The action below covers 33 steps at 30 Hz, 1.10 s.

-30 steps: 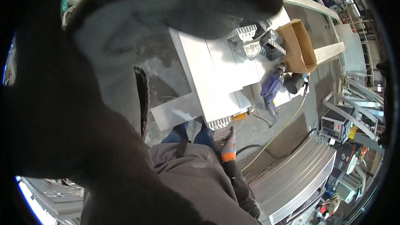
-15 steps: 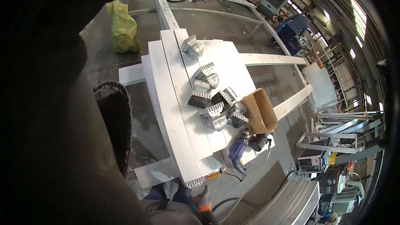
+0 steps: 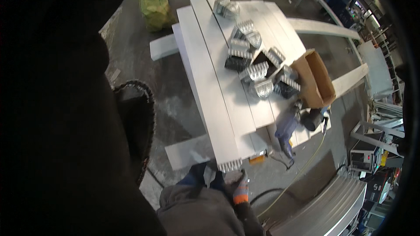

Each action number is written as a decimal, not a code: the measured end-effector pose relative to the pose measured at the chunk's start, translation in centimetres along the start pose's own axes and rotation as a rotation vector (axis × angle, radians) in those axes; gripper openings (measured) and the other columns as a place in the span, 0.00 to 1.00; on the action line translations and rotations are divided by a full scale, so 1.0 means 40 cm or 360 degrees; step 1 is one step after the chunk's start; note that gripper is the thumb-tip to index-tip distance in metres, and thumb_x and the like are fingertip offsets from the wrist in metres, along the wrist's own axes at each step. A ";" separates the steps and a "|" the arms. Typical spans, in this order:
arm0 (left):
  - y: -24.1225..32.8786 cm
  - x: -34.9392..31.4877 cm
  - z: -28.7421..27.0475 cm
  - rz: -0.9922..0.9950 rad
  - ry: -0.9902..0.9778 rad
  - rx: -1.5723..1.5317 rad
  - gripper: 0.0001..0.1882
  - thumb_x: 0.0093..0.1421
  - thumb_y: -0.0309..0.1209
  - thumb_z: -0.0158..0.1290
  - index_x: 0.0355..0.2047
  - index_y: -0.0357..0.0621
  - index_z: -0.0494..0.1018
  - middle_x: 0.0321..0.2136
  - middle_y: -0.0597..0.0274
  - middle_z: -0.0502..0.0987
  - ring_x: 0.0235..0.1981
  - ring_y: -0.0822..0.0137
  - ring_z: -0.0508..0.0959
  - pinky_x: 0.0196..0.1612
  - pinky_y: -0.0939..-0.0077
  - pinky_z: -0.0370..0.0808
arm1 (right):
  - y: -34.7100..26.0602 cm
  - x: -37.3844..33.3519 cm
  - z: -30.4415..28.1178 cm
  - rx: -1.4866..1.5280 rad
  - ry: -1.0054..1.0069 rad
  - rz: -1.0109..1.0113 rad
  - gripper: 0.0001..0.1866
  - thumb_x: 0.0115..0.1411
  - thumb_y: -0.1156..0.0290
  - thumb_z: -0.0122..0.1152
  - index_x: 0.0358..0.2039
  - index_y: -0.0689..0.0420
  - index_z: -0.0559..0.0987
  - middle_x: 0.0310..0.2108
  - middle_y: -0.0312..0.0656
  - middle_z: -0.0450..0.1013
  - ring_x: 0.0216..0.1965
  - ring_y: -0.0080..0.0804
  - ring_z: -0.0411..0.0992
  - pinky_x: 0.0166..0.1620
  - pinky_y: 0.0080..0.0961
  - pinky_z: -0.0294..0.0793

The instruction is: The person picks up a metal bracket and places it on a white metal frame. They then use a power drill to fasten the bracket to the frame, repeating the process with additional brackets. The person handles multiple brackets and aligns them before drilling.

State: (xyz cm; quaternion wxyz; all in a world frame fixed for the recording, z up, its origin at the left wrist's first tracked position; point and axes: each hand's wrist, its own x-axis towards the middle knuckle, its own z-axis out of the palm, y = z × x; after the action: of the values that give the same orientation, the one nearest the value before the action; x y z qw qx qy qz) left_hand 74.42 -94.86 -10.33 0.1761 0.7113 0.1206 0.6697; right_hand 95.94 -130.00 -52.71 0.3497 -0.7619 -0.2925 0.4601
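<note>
My right hand, in a grey glove with an orange cuff, is low in the view near the end of a long white beam. Its thumb points up, apart from the fingers, which are partly hard to make out; the hand looks open. Just beyond it, a ridged silver metal end cap sits at the beam's end. Whether the hand touches the cap is unclear. My left hand does not show; dark cloth covers that side. Several similar castings, such as a rounded silver one, lie on the white beams.
Right of the castings stands an open cardboard box, with a blue power drill nearer me. A yellow-green sack rests on the floor at far left. A thin hose and stacked metal profiles are at lower right.
The view has shifted, so the beams and castings appear higher and farther right. My right hand looks nearer the end cap. The castings keep their arrangement.
</note>
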 end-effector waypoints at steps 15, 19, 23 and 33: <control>-0.147 -0.629 0.221 -0.0781 -0.2147 0.0528 0.59 0.54 0.62 0.64 0.73 0.35 0.52 0.72 0.38 0.55 0.75 0.35 0.51 0.76 0.43 0.52 | -0.127 -0.012 -0.054 -0.0163 -0.0069 -0.0025 0.57 0.46 0.60 0.83 0.71 0.60 0.59 0.65 0.58 0.65 0.65 0.54 0.69 0.64 0.43 0.73; -0.116 -0.838 0.203 -0.0796 -0.2398 0.0612 0.60 0.56 0.63 0.59 0.73 0.30 0.50 0.74 0.34 0.48 0.76 0.35 0.46 0.77 0.40 0.45 | -0.105 -0.005 -0.032 -0.0158 0.0012 -0.0088 0.57 0.46 0.61 0.83 0.71 0.60 0.59 0.66 0.58 0.64 0.65 0.53 0.68 0.65 0.44 0.72; -0.102 -0.917 0.211 -0.0554 -0.2431 0.0998 0.52 0.61 0.54 0.57 0.73 0.30 0.51 0.75 0.35 0.47 0.76 0.35 0.46 0.76 0.39 0.45 | -0.099 0.002 -0.021 -0.0172 0.0015 -0.0160 0.55 0.48 0.63 0.81 0.72 0.60 0.59 0.65 0.58 0.65 0.65 0.53 0.68 0.64 0.41 0.72; -0.082 -0.941 0.215 -0.0825 -0.2212 0.0891 0.52 0.58 0.55 0.60 0.73 0.36 0.55 0.74 0.40 0.53 0.76 0.40 0.50 0.77 0.43 0.46 | -0.359 0.242 -0.361 -0.0894 0.0850 -0.0541 0.54 0.46 0.59 0.83 0.69 0.63 0.64 0.63 0.60 0.69 0.64 0.59 0.66 0.67 0.45 0.66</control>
State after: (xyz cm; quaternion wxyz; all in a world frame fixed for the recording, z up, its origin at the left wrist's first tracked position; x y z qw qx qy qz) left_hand 80.42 -107.97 -46.31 0.1759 0.9336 0.3088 -0.0453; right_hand 111.18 -118.00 -41.21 0.2627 -0.8611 -0.4271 0.0846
